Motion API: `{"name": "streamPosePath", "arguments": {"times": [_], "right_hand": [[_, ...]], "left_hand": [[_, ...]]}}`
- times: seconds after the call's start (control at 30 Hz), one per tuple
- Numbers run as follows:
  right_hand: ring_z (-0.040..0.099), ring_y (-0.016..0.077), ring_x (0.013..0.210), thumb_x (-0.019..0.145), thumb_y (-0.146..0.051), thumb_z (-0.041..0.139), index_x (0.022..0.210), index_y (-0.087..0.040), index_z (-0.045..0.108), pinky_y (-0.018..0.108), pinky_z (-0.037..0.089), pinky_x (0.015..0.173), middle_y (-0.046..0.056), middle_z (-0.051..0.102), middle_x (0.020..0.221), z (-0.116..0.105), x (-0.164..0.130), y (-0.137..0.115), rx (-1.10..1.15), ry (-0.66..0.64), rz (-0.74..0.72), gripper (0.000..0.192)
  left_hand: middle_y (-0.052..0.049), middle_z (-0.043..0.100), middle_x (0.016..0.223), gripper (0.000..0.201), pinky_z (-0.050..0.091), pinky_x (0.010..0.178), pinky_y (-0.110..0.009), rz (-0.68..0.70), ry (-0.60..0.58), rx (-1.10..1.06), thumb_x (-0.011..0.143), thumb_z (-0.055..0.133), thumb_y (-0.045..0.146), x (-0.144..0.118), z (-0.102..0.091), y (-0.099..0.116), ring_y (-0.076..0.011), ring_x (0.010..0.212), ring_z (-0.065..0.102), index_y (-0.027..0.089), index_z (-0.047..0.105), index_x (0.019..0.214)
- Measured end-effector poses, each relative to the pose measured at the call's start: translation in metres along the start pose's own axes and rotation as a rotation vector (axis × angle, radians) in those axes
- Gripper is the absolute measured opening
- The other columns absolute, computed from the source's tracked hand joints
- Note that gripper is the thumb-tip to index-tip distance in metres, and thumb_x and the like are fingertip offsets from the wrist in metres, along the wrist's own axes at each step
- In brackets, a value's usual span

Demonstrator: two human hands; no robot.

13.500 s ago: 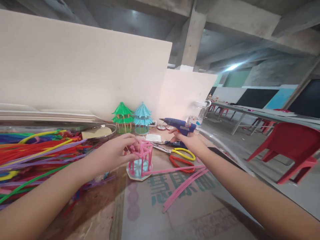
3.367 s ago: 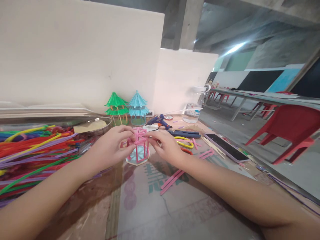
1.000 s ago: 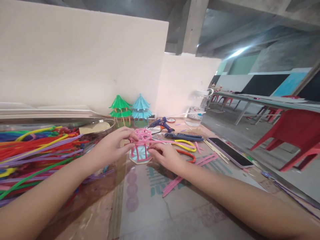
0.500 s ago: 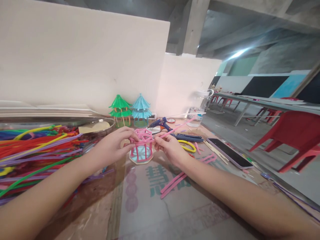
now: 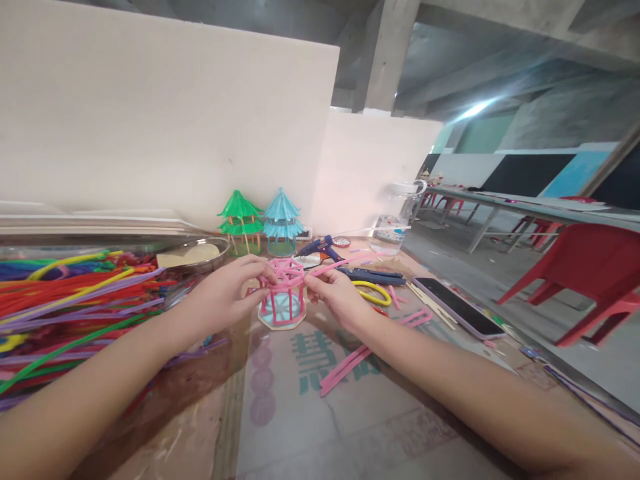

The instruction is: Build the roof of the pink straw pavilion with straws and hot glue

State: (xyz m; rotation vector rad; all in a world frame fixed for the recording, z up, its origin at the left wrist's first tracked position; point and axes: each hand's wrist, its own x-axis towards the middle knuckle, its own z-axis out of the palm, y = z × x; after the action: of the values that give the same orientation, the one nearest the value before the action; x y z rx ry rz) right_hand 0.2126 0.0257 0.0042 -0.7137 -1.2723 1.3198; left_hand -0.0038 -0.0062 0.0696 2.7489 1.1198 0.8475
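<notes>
The left hand [image 5: 227, 297] has its grip closed on the top rim of a small pink cage [image 5: 283, 291], which stands on the bench [image 5: 360, 413] between both hands. The right hand [image 5: 335, 297] pinches a long pink stem [image 5: 345, 261] right at the cage's rim; the stem slants up and away from that grip. Just beyond the right grip lie scissors [image 5: 373, 291] and a glue gun [image 5: 320, 247]; outside the left grip, a pile of coloured stems [image 5: 75, 300].

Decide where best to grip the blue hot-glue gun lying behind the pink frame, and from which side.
Grip the blue hot-glue gun by its handle, the lower right end, reaching from the right. Its nozzle points left, toward the blue paper pavilion, so the handle probably offers the safer, freer hold.
</notes>
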Motion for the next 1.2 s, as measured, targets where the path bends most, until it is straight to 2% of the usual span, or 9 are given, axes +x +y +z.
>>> {"name": "streamPosePath", "arguments": {"times": [0.2, 0.3, 0.87, 1.03, 1.2], "right_hand": [[0.051, 0.0105, 0.054, 0.055, -0.05, 0.086, 0.067, -0.017, 0.065, 0.026, 0.038, 0.054, -0.003, 0.061, 0.057, 0.001, -0.002, 0.0, 0.027, -0.003, -0.002, 0.041], [0.052, 0.0108, 0.054, 0.055, -0.05, 0.087, 0.068, -0.017, 0.066, 0.026, 0.038, 0.054, -0.003, 0.061, 0.057, 0.001, -0.002, 0.0, 0.04, -0.005, 0.004, 0.041], [0.051, 0.0096, 0.052, 0.052, -0.052, 0.088, 0.066, -0.017, 0.066, 0.025, 0.039, 0.053, -0.003, 0.061, 0.057, 0.001, -0.002, -0.001, 0.041, -0.019, 0.009, 0.043], [0.054, 0.0111, 0.055, 0.056, -0.052, 0.087, 0.069, -0.018, 0.066, 0.026, 0.042, 0.055, -0.003, 0.063, 0.058, 0.001, -0.005, 0.0, 0.046, -0.032, -0.008, 0.042], [0.058, 0.0126, 0.057, 0.057, -0.056, 0.087, 0.079, -0.017, 0.071, 0.027, 0.045, 0.056, -0.001, 0.066, 0.063, 0.001, -0.01, 0.004, 0.033, -0.128, 0.063, 0.048]], "left_hand": [[-0.004, 0.068, 0.106, 0.021, 0.052, 0.092, -0.031, 0.053, 0.001, -0.033, 0.093, 0.048, 0.029, 0.0, -0.001, -0.009, -0.0189, 0.103, 0.065, 0.023, 0.067, 0.096], [-0.004, 0.068, 0.108, 0.02, 0.051, 0.093, -0.031, 0.057, -0.001, -0.043, 0.092, 0.051, 0.032, 0.0, -0.001, -0.012, -0.019, 0.103, 0.065, 0.024, 0.068, 0.099], [-0.004, 0.07, 0.104, 0.019, 0.052, 0.092, -0.034, 0.024, 0.023, -0.023, 0.09, 0.053, 0.035, 0.001, 0.002, -0.006, -0.0202, 0.102, 0.065, 0.022, 0.067, 0.091], [-0.007, 0.07, 0.107, 0.024, 0.053, 0.092, -0.039, 0.003, 0.036, 0.102, 0.09, 0.05, 0.036, -0.001, 0.001, 0.003, -0.0234, 0.102, 0.066, 0.021, 0.065, 0.1], [-0.012, 0.065, 0.123, 0.035, 0.049, 0.101, -0.043, 0.061, 0.111, 0.174, 0.093, 0.052, 0.041, -0.003, 0.01, 0.001, -0.0264, 0.116, 0.06, 0.018, 0.066, 0.115]]}}
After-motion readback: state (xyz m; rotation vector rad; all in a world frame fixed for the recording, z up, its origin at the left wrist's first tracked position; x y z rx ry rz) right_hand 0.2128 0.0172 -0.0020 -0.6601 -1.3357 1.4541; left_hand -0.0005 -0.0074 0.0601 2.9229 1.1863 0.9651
